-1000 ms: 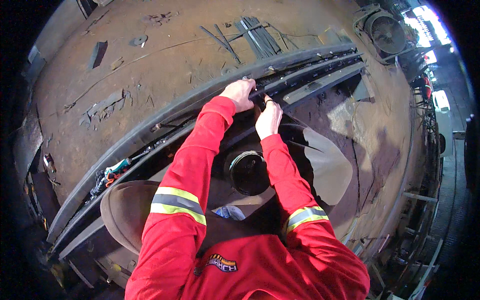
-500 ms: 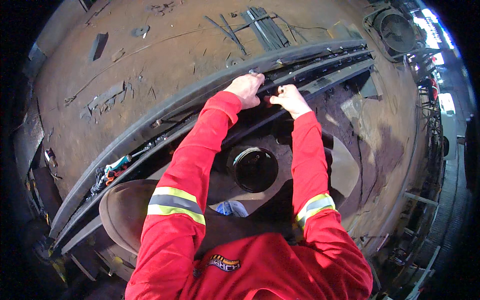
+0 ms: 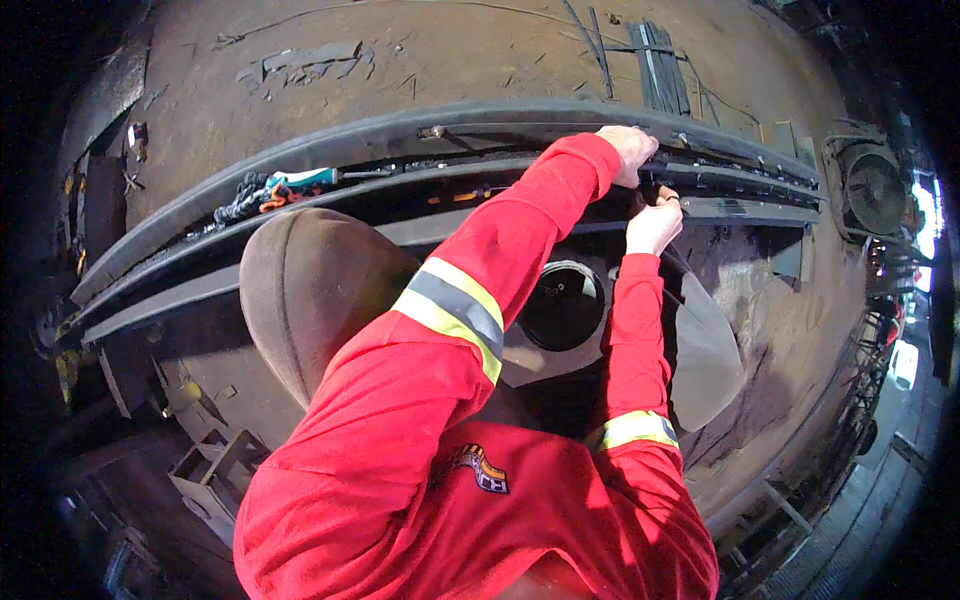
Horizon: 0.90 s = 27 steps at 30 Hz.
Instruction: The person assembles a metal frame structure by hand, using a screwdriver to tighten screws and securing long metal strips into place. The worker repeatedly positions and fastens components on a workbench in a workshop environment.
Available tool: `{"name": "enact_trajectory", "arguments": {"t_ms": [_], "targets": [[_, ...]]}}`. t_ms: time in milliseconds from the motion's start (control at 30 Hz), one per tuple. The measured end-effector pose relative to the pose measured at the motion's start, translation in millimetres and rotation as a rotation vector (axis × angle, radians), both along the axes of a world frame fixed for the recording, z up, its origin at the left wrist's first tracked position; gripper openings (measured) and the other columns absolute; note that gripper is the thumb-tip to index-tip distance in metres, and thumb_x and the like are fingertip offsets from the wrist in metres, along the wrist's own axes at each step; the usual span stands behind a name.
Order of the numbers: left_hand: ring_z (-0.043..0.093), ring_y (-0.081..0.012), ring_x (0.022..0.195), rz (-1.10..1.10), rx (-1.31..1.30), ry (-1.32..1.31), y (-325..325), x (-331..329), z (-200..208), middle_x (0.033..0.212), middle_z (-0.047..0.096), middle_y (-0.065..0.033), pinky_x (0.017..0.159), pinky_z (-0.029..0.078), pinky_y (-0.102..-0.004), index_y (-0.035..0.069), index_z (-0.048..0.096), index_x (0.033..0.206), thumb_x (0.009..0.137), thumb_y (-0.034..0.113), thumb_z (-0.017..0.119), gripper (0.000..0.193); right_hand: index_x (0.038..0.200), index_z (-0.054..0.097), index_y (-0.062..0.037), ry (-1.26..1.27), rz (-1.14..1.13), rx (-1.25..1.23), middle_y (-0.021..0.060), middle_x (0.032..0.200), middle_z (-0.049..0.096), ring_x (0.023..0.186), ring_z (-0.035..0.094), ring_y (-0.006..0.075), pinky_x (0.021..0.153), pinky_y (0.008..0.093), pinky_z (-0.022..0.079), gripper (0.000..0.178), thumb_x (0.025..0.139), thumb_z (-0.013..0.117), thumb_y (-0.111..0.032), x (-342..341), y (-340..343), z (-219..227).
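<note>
A long, curved dark metal frame (image 3: 360, 138) with several parallel rails lies across in front of me. My left hand (image 3: 630, 150) is at its far rail, right of the middle, with the fingers curled down into the gap between rails. Just nearer to me, my right hand (image 3: 655, 222) is closed in a pinch beside the near rail (image 3: 740, 209). Whatever the fingertips hold is small, dark and largely hidden. Along the far rail to the right sit several small bolt-like pieces (image 3: 683, 138). A screwdriver with a teal handle (image 3: 305, 178) rests on the frame at the left.
Next to the screwdriver lies a dark and orange bundle (image 3: 262, 192). A round black container (image 3: 562, 305) stands between my legs. Dark metal strips (image 3: 662, 70) lie on the brown floor beyond the frame. A round fan (image 3: 868, 188) is at right, a wooden crate (image 3: 222, 470) at lower left.
The view has turned, so the frame lies flatter across the picture. Both hands appear farther right in it, still close together at the rails. The screwdriver stays on the frame.
</note>
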<state>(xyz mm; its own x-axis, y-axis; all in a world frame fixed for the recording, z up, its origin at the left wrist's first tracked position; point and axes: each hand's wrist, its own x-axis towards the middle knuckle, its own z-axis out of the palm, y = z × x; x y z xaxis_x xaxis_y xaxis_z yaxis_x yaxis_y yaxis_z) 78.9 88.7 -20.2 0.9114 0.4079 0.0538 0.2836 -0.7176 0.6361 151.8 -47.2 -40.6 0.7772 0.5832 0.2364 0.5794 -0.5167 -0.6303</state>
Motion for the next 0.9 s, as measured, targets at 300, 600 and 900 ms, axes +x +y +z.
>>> {"name": "enact_trajectory", "arguments": {"t_ms": [300,600,900], "targets": [[0.060,-0.0345,0.102,-0.002,0.003,0.029,1,-1,2,0.104,0.064,-0.0181,0.087,0.049,-0.0430,0.001,0.060,0.106,0.064,0.020,0.072,0.047,0.094,0.066,0.0064,-0.320,0.168,-0.075,0.0231,0.085,0.067,0.075,0.065,0.0324,0.072,0.0367,0.050,0.022,0.073,0.067,-0.001,24,-6,-15],[0.060,-0.0343,0.101,-0.032,-0.014,0.030,1,2,0,0.103,0.064,-0.0187,0.086,0.049,-0.0437,0.002,0.059,0.101,0.065,0.018,0.071,0.041,0.052,0.039,-0.0032,0.352,0.457,-0.197,-0.0029,0.052,0.037,0.054,0.030,0.0077,0.049,0.0304,0.027,0.040,0.074,0.071,-0.013,84,4,-1],[0.060,-0.0372,0.098,0.007,0.008,-0.042,9,-3,-8,0.098,0.063,-0.0214,0.084,0.048,-0.0440,0.002,0.060,0.099,0.062,0.017,0.069,0.041,0.095,0.065,0.0031,-0.118,0.117,-0.052,0.0268,0.087,0.064,0.085,0.063,0.0419,0.074,0.0461,0.048,0.021,0.077,0.065,-0.006,-8,9,11]]}}
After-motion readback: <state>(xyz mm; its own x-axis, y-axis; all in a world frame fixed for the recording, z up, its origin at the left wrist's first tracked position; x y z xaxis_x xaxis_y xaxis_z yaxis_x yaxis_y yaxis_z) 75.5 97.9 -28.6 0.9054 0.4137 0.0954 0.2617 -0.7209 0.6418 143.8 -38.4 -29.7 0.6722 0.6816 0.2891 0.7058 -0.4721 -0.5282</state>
